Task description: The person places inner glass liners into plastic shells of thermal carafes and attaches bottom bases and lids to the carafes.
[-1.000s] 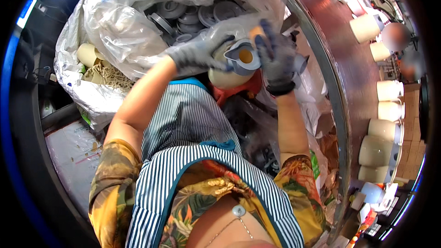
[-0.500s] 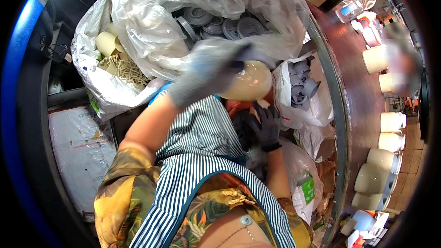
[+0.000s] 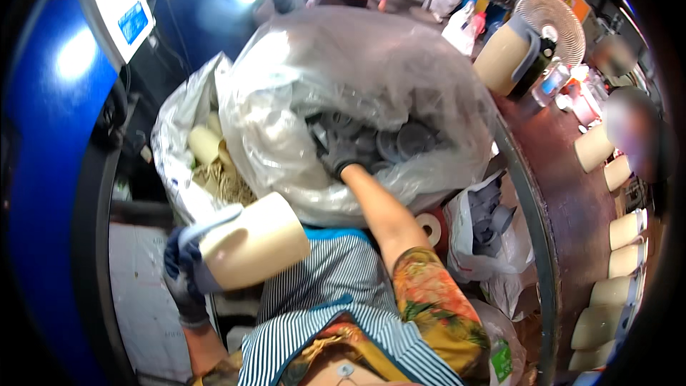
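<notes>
My left hand (image 3: 184, 275), in a dark grey glove, grips a cream jug (image 3: 256, 241) by its grey-blue handle end. The jug lies tilted on its side in front of my lap, its cream end pointing right. My right hand (image 3: 340, 154), gloved too, reaches down into a large clear plastic bag (image 3: 275, 164). Around its fingers lie several round grey lids (image 3: 414, 139). Shadow and blur hide whether those fingers are closed on a lid.
Left of the big bag, a white sack (image 3: 175, 139) holds cream parts and shredded packing. A smaller bag of grey parts (image 3: 489, 218) stands to the right, beside a dark table (image 3: 525, 129). Several cream jugs (image 3: 629, 230) and a fan (image 3: 554, 18) stand along it.
My left hand has carried the jug from in front of the bag down to the left. My right hand has gone from beside my lap up into the bag of lids. The view has tilted up.
</notes>
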Tool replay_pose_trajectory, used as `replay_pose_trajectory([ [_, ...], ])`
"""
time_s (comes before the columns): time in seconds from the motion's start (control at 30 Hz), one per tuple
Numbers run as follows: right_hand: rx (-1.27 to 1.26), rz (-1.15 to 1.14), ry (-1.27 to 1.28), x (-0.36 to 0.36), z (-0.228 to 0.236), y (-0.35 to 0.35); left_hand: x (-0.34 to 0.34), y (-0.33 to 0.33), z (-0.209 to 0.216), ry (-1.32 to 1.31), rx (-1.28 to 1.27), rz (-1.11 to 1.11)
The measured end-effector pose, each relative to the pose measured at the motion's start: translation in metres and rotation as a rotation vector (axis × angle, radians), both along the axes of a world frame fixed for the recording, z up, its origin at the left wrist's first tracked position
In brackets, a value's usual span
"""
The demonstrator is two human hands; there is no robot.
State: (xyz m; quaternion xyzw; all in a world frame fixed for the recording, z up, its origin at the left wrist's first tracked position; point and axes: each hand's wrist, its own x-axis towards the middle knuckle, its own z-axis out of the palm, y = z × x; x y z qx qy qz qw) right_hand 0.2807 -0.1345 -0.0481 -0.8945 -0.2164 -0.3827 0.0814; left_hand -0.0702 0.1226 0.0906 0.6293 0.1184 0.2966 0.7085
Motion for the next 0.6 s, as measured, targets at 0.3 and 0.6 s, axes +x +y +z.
replay_pose_trajectory([
  [0.3, 0.721, 0.231, 0.678, -0.131, 0.137, -0.104, 0.002, 0.009, 0.017, -0.052, -0.006, -0.016],
  [0.6, 0.425, -0.116, 0.371, -0.306, 0.006, -0.136, 0.051, -0.038, -0.026, -0.027, -0.584, -0.178],
])
